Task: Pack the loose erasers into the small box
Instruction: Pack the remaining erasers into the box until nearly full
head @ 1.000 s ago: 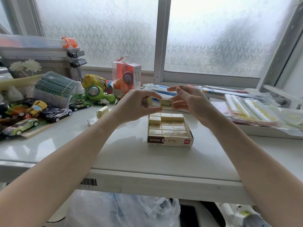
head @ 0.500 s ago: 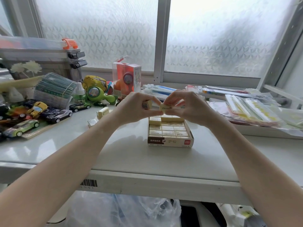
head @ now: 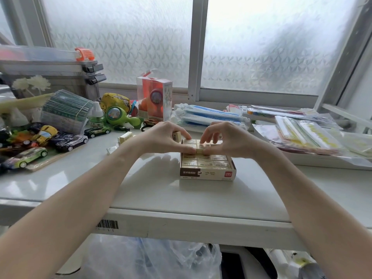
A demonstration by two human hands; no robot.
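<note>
The small box [head: 207, 174], brown and cream at the front, stands open on the white table and holds rows of cream erasers [head: 204, 163]. Both hands meet over its far rows. My right hand [head: 231, 141] pinches one eraser [head: 203, 146] that sits down among the far rows, level with its neighbours. My left hand [head: 161, 139] touches that same eraser with thumb and forefinger and keeps another eraser [head: 177, 136] tucked under its fingers. Two loose erasers [head: 124, 137] [head: 111, 150] lie on the table to the left of my left wrist.
Toy cars [head: 68, 140] and a green toy [head: 118, 115] crowd the left side. An orange boxed toy [head: 155, 97] stands behind the hands. Packets in plastic [head: 302, 135] fill the right. The table's front edge [head: 181, 220] is near me.
Both hands have come down from above the box to its far rows. The eraser in my right hand has gone from mid-air into the box.
</note>
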